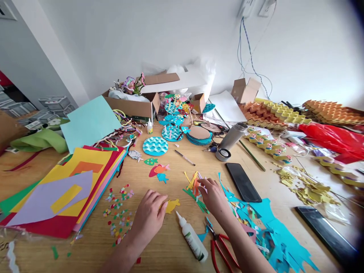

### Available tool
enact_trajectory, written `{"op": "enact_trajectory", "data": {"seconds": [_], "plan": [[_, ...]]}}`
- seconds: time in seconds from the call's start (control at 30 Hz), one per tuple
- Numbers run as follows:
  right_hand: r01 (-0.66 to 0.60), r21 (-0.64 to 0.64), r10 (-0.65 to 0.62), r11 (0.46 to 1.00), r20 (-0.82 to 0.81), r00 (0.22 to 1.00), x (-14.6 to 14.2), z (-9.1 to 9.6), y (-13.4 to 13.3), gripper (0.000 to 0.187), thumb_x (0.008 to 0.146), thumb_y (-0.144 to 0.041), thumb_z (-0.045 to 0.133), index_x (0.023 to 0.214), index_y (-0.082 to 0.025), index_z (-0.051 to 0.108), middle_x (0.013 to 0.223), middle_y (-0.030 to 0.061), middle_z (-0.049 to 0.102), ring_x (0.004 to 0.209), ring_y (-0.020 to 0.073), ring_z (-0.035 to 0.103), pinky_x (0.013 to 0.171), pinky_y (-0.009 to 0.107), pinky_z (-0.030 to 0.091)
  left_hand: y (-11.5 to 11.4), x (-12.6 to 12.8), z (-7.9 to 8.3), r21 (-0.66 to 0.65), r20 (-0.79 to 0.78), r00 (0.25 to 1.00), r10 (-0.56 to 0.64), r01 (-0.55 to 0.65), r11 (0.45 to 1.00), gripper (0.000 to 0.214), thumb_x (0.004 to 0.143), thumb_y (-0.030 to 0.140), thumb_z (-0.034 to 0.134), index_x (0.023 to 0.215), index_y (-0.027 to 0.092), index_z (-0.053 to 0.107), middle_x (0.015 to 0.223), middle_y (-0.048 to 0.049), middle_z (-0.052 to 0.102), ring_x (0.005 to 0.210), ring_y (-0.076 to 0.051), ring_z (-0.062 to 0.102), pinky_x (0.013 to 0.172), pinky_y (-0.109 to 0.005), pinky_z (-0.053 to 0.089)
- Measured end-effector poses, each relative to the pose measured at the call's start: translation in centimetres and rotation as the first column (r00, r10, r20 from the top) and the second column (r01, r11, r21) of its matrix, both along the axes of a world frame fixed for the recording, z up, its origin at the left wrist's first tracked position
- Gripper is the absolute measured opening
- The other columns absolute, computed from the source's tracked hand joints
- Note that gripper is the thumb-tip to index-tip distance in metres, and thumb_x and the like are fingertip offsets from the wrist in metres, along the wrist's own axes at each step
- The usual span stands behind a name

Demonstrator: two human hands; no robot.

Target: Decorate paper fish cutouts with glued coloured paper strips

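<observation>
My left hand (148,218) rests on the wooden table (176,235), fingers curled down onto a yellow paper fish (172,205). My right hand (213,195) reaches into a small pile of coloured paper strips (193,182), its fingertips pinched on one of them. A white glue bottle (192,238) lies between my forearms. Red-handled scissors (220,246) lie beside my right wrist. Small paper fish (158,170) sit just beyond my hands.
A stack of coloured paper sheets (62,189) lies left, paper confetti (119,212) beside it. Blue paper offcuts (270,231) spread right. A black phone (242,182), steel flask (231,138), tape roll (223,154), blue wave discs (155,146) and cardboard boxes (133,104) stand further back.
</observation>
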State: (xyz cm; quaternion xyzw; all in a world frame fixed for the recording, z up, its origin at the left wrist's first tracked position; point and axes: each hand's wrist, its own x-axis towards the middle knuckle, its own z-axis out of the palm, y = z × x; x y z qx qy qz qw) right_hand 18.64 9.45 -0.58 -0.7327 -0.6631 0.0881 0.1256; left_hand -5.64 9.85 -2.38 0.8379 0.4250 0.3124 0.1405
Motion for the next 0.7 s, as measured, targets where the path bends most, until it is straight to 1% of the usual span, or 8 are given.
{"op": "enact_trajectory", "data": {"seconds": [0.07,0.17,0.3,0.47,0.6,0.7], "plan": [[-0.028,-0.022,0.028,0.999,0.024,0.999,0.3,-0.3,1.6,0.029,0.087,-0.015,0.047,0.108,-0.019,0.066,0.098,0.0117,0.066,0.094,0.0255,0.058,0.081,0.033,0.041,0.1,0.0,-0.1,0.001,0.010,1.000,-0.001,0.001,1.000,0.018,0.086,0.013,0.048,0.095,0.018,0.063,0.083,-0.0059,0.064,0.081,-0.021,0.057,0.071,-0.036,0.051],[-0.073,-0.060,0.076,0.996,0.047,0.996,0.7,-0.8,2.6,0.026,0.084,-0.014,0.051,0.102,-0.019,0.070,0.095,0.0119,0.066,0.092,0.0256,0.057,0.080,0.032,0.040,0.2,-0.1,-0.3,0.003,0.017,1.000,0.010,-0.010,1.000,0.018,0.086,0.013,0.048,0.094,0.019,0.063,0.082,-0.0056,0.064,0.081,-0.021,0.058,0.071,-0.036,0.051],[-0.118,-0.087,0.123,0.989,0.060,0.991,1.2,-0.8,3.0,0.021,0.085,-0.016,0.053,0.094,-0.019,0.071,0.092,0.0107,0.065,0.092,0.0250,0.056,0.080,0.032,0.041,0.2,-0.1,-0.4,-0.017,0.005,1.000,0.017,-0.017,1.000,0.019,0.086,0.012,0.048,0.095,0.019,0.063,0.082,-0.0052,0.064,0.082,-0.021,0.057,0.073,-0.037,0.051],[-0.187,-0.105,0.195,0.977,0.065,0.979,1.4,-0.4,3.4,0.020,0.083,-0.013,0.056,0.094,-0.020,0.070,0.094,0.0098,0.064,0.093,0.0241,0.055,0.082,0.032,0.040,0.1,-0.1,-0.5,-0.059,-0.012,1.000,0.003,-0.004,0.998,0.019,0.086,0.011,0.048,0.096,0.019,0.063,0.083,-0.0053,0.063,0.082,-0.021,0.057,0.072,-0.036,0.050],[-0.259,-0.128,0.268,0.957,0.060,0.961,1.6,-0.2,3.9,0.016,0.082,-0.012,0.056,0.083,-0.020,0.070,0.090,0.0081,0.063,0.092,0.0230,0.054,0.081,0.031,0.041,0.3,-0.2,-0.6,-0.060,-0.008,1.000,0.010,-0.011,0.998,0.019,0.086,0.012,0.047,0.095,0.019,0.063,0.083,-0.0054,0.063,0.082,-0.021,0.057,0.072,-0.037,0.050],[-0.292,-0.141,0.302,0.946,0.053,0.952,1.9,-0.1,4.2,0.018,0.083,-0.011,0.053,0.079,-0.021,0.068,0.089,0.0071,0.064,0.090,0.0218,0.054,0.079,0.030,0.041,0.3,-0.2,-0.7,-0.061,-0.002,1.000,0.010,-0.010,0.998,0.018,0.087,0.012,0.048,0.094,0.020,0.063,0.083,-0.0050,0.064,0.081,-0.021,0.058,0.072,-0.037,0.050]]}}
